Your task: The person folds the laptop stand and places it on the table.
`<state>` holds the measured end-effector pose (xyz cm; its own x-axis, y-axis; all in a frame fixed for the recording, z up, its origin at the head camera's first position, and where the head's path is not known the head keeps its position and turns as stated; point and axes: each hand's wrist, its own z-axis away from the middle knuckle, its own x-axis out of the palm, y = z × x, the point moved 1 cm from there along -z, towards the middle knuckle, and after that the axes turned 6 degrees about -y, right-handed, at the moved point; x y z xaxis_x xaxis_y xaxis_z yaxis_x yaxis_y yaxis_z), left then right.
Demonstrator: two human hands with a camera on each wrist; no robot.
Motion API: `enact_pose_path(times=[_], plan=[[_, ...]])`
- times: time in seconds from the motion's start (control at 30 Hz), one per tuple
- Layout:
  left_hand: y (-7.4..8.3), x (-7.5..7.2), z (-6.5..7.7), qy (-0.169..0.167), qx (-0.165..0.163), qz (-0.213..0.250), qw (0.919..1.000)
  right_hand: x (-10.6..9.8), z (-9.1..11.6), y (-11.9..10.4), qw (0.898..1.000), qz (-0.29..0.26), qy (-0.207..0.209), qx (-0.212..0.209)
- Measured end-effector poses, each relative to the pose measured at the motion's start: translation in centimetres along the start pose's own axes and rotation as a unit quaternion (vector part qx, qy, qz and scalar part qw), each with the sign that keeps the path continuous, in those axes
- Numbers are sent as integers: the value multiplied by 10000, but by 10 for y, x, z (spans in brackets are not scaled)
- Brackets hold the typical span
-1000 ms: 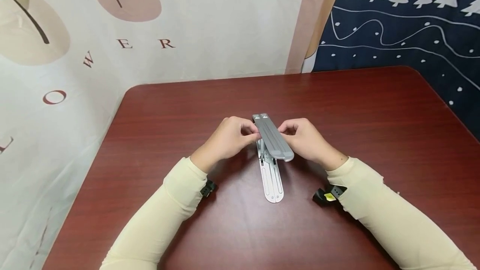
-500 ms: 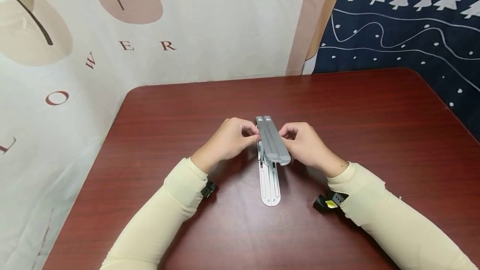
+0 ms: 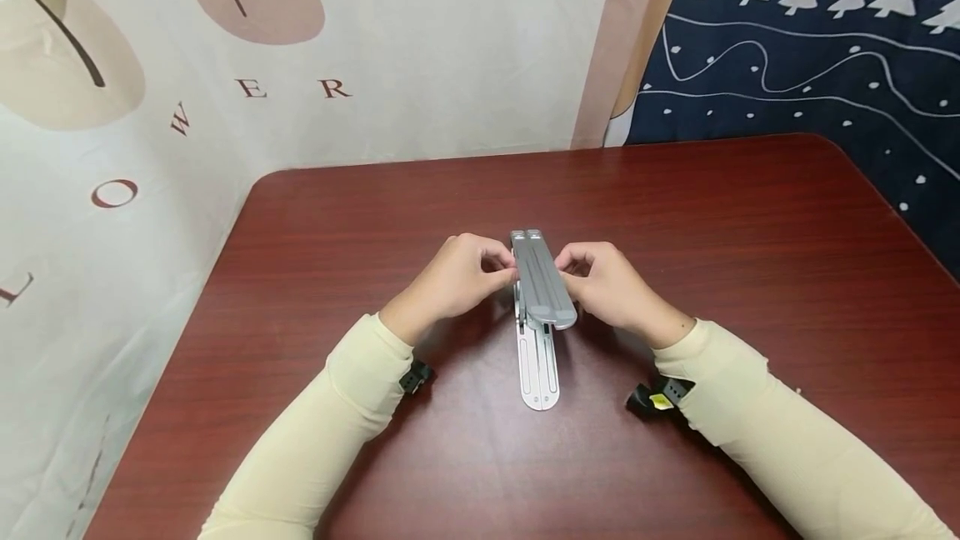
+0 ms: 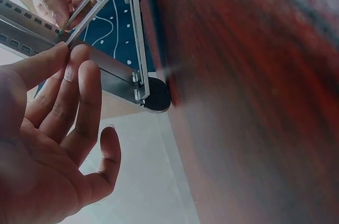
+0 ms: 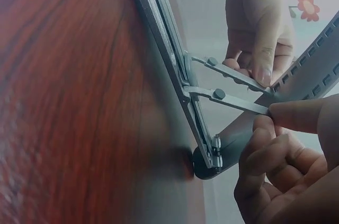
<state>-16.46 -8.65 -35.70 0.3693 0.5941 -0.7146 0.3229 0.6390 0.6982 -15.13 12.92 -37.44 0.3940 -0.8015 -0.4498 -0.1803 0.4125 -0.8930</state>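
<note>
A silver folding laptop stand [image 3: 542,277] stands half unfolded near the middle of the table. Its base bar [image 3: 538,377] lies along the tabletop, while the slotted upper arm [image 4: 29,25] rises at an angle from the hinged far end. Two thin support struts [image 5: 241,102] run from the base up to the row of slots. From the left side, my left hand [image 3: 459,277] pinches one strut's end between thumb and fingers, at the slots. Opposite it, my right hand [image 3: 611,286] pinches the other strut's end likewise. In the head view the upper arm covers both fingertips.
The reddish-brown table [image 3: 375,207] spreads around the stand on all sides. Behind it hang a pale printed cloth [image 3: 450,48] and a dark blue cloth with white trees [image 3: 787,65]. A black wrist camera [image 3: 651,400] hangs under the right cuff.
The near end of the stand's upper arm has swung slightly left, more in line with the base, which has turned a little. Both hands keep their pinch in nearly the same place.
</note>
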Motion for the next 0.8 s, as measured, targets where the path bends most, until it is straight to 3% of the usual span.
enact_pose_path(times=[0.23,0.8], plan=[[-3,1,1,-59,-52,0,10000,3,-1,3,9994,-228,-236,69],[-2,-1,2,18,-199,-32,9998,2,-2,4,9997,-147,-184,4]])
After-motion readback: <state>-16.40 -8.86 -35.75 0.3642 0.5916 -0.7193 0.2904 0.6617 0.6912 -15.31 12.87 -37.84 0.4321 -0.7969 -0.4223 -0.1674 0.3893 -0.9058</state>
